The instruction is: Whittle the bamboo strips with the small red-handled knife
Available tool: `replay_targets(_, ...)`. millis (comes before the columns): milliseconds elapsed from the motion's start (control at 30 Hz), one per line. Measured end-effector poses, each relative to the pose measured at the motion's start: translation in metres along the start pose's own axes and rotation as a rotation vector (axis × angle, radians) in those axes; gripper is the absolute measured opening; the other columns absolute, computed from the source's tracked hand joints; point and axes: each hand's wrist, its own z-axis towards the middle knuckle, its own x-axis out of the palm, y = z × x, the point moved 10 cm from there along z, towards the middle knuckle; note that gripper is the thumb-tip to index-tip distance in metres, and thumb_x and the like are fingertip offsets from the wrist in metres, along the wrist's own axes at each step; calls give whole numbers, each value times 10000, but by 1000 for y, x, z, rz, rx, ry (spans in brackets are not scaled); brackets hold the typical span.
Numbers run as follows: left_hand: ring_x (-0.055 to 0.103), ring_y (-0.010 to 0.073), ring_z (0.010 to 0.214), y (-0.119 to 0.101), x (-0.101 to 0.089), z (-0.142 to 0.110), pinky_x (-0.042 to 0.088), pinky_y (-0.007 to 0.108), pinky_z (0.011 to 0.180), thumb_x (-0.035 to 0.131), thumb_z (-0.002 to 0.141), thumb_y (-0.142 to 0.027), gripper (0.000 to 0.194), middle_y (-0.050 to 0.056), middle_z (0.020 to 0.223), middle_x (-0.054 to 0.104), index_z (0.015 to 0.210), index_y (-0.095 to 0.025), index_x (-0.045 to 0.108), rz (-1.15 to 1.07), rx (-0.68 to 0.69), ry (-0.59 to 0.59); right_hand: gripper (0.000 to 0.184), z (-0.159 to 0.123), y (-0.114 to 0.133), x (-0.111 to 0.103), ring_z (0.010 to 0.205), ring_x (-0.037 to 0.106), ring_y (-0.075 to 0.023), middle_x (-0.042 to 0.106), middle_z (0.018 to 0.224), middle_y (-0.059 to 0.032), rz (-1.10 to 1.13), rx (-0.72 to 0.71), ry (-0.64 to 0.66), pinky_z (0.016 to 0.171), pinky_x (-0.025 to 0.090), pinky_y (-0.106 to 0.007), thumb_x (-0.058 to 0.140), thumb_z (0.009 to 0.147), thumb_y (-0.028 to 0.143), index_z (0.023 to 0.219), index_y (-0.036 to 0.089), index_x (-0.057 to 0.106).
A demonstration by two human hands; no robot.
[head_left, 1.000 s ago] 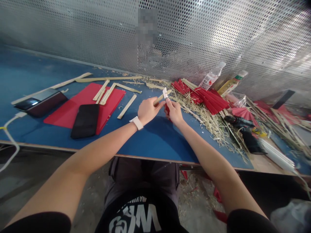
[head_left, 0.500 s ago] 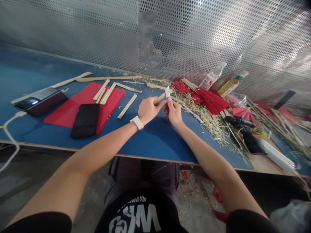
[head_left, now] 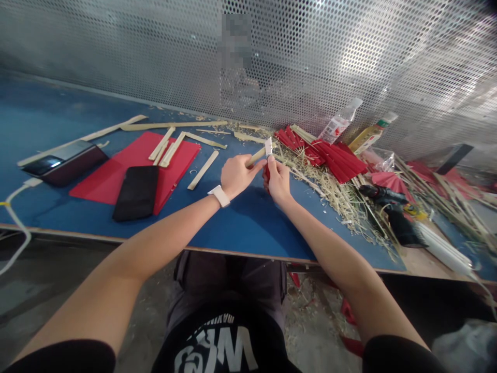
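Note:
My left hand (head_left: 237, 176), with a white band on its wrist, is closed round a pale bamboo strip (head_left: 256, 156) whose far end points up and right. My right hand (head_left: 278, 178) grips a red-handled utility knife (head_left: 268, 147). The knife's blade stands up across the strip, and my left thumb reaches to the knife by my right fingers. Behind and right of my hands lies a heap of bamboo shavings (head_left: 318, 178). A loose bamboo strip (head_left: 203, 170) rests on the table left of my left hand.
On the blue table (head_left: 233, 228), a black phone (head_left: 135, 193) and several bamboo strips lie on red sheets (head_left: 101, 181). Red folding fans (head_left: 337, 160), a clear bottle (head_left: 338, 124) and a cordless drill (head_left: 398, 217) are at the right. A perforated metal panel (head_left: 155, 57) stands behind.
The knife blade has shifted slightly right along the bamboo strip and turned more upright. My left hand has barely moved, and both hands keep their holds.

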Motion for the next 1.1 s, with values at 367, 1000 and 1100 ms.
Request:
replay_targets(367, 469, 171, 584, -14, 13, -8, 297, 366, 612, 804, 1033, -680, 676, 9, 617, 539, 683, -254, 413, -45, 4, 106, 849, 16, -20, -8, 402, 284, -133, 314, 577, 77, 51, 22, -68, 375, 272, -329, 334, 947, 1155, 831, 315, 387)
replay_targets(1000, 325, 24, 435, 10, 29, -5, 316, 252, 443, 523, 1195, -748, 534, 64, 1026, 851, 1121, -239, 664, -993, -492, 221, 794, 11, -4, -6, 436, 410, -109, 496, 655, 55, 98, -98, 67, 412, 337, -292, 574, 956, 1078, 905, 287, 528)
replay_targets(1100, 332, 5, 425, 5, 28, -8, 303, 222, 432, 592, 1161, -772, 556, 81, 1107, 881, 1242, -238, 722, -1088, -538, 233, 734, 12, -5, -6, 422, 408, -108, 474, 637, 100, 120, -161, 88, 402, 325, -285, 829, 877, 970, 1009, 307, 542)
